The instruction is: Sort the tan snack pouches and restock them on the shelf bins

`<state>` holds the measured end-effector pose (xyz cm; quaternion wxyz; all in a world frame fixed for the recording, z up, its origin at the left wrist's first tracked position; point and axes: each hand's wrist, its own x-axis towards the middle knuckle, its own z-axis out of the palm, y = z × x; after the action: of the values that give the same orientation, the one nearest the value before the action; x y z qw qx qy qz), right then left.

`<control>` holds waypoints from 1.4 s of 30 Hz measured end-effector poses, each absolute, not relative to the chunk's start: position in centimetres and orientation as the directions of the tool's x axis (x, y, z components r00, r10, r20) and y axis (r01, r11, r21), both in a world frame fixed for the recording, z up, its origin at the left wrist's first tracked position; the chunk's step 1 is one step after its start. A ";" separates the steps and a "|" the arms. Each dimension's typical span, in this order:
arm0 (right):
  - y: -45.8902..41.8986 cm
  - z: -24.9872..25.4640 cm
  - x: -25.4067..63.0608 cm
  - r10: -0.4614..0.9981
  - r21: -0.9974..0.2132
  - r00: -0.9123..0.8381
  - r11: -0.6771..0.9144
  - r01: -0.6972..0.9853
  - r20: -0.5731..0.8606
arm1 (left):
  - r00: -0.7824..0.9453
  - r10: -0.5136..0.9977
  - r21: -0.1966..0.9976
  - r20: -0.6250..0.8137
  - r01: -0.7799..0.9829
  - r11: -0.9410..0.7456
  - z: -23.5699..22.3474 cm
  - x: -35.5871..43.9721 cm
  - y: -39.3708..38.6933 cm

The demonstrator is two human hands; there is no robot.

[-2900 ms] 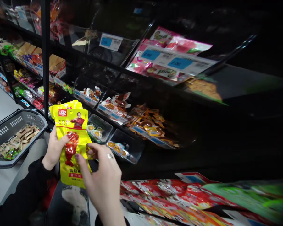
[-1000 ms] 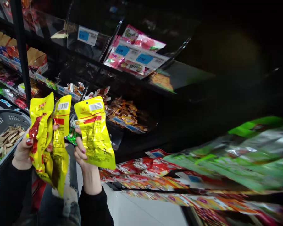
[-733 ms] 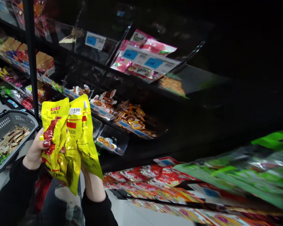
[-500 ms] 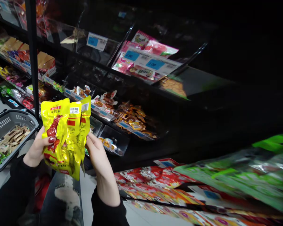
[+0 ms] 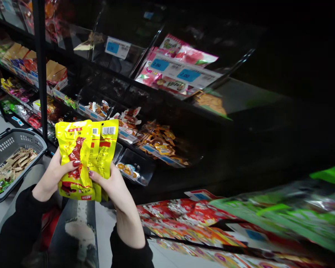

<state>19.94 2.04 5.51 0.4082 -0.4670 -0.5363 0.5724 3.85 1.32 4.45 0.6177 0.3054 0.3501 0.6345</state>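
Note:
Three or so yellow snack packets (image 5: 79, 149) overlap like a fan in front of me, with a picture of reddish-brown meat on the front one and barcodes on those behind. My left hand (image 5: 56, 175) grips their left edge, its thumb across the front packet. From the right, my right hand (image 5: 113, 182) is closed on the packets too, thumb pressed over their front. The fingers behind the packets are hidden.
At the left a grey shopping basket (image 5: 41, 143) holds small wrapped snacks. Black shelving with a dark post (image 5: 39, 70) carries clear bins of wrapped sweets (image 5: 159, 139) and pink bags (image 5: 170, 46). Red packets (image 5: 181, 210) and green bags (image 5: 290, 208) lie low at the right.
The packets have shifted slightly right and turned to face me more squarely. My right thumb has come round from the edge onto their front.

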 end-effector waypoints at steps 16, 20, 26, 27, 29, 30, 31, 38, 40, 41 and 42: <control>2.7 4.5 20.1 0.972 -0.997 -0.235 -0.004 -0.072 0.013 | -0.162 0.987 0.823 0.020 -0.558 -0.108 4.4 4.1 1.1; 3.1 4.0 20.3 0.969 -0.995 -0.248 -0.017 -0.096 0.007 | -0.156 0.988 0.817 0.017 -0.567 -0.104 4.0 4.2 1.2; 3.2 3.4 20.3 0.981 -0.989 -0.191 -0.037 -0.140 -0.010 | -0.237 0.970 0.764 0.052 -0.616 -0.192 3.3 4.3 1.7; 3.2 3.3 20.3 0.985 -0.991 -0.172 -0.024 -0.133 -0.001 | -0.242 0.970 0.756 0.038 -0.627 -0.186 3.2 4.3 1.8; 3.2 3.2 20.3 0.982 -0.995 -0.190 -0.012 -0.097 0.007 | -0.150 0.988 0.741 -0.022 -0.667 -0.085 3.2 4.2 1.9; 3.3 3.2 20.4 0.977 -0.997 -0.214 -0.010 -0.070 0.005 | -0.071 0.996 0.730 -0.063 -0.684 -0.003 3.1 4.2 1.9; 3.4 3.2 20.4 0.972 -0.999 -0.237 -0.008 -0.040 0.002 | 0.009 0.995 0.715 -0.102 -0.695 0.079 3.1 4.2 1.9; 4.1 3.9 20.6 0.965 -0.954 -0.254 0.136 0.267 0.067 | 0.191 0.970 0.617 -0.150 -0.749 0.242 2.7 4.5 2.1; 4.3 4.0 20.6 0.963 -0.896 -0.241 0.208 0.391 0.119 | 0.173 0.972 0.614 -0.156 -0.754 0.233 2.5 4.5 2.3; 4.4 4.1 20.6 0.962 -0.871 -0.238 0.230 0.435 0.135 | 0.157 0.973 0.613 -0.171 -0.756 0.230 2.4 4.5 2.4; 4.6 4.1 20.6 0.963 -0.852 -0.230 0.238 0.467 0.143 | 0.142 0.971 0.607 -0.191 -0.761 0.230 2.2 4.4 2.5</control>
<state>20.56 4.55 4.09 0.3551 -0.5090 -0.7020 0.3492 4.42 2.46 2.24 0.7320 0.1871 0.2815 0.5916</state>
